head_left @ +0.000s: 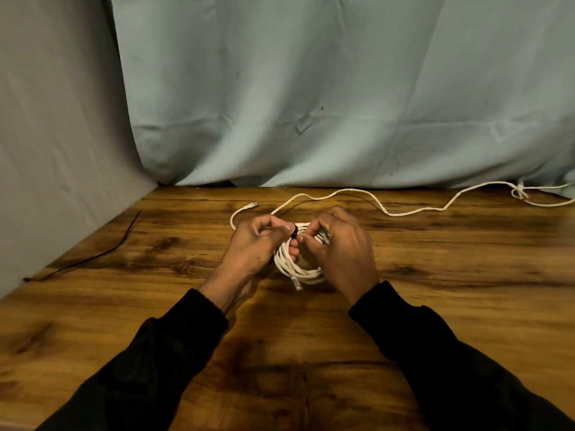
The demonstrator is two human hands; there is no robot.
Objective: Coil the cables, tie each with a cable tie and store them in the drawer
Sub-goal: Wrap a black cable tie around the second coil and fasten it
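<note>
Coiled white cable (pixel 294 262) at mid-bench (pixel 435 275), held just above the wood grain between both hands; coil roughly oval, long axis running from the near end toward the backdrop, clear plug (pixel 296 284) hanging off the near end and pointing toward the viewer. Black cable tie (pixel 294 232) wrapped over the far end of the coil. Left hand (pixel 255 244) at the coil's left, fingers curled and pinching the tie. Right hand (pixel 339 244) at the coil's right, fingers curled around the coil's strands, thumb tip beside the tie. Second white cable (pixel 382 209) loose beyond the coil, lying crosswise along the bench, one plug (pixel 252 205) behind and left of the coil, far end knotted well off to the right. Spare black cable tie (pixel 93 256) lying straight well to the coil's left, near the bench edge. Pale cloth backdrop (pixel 311 104) behind the coil. Black sleeves (pixel 174 353) on both forearms.
</note>
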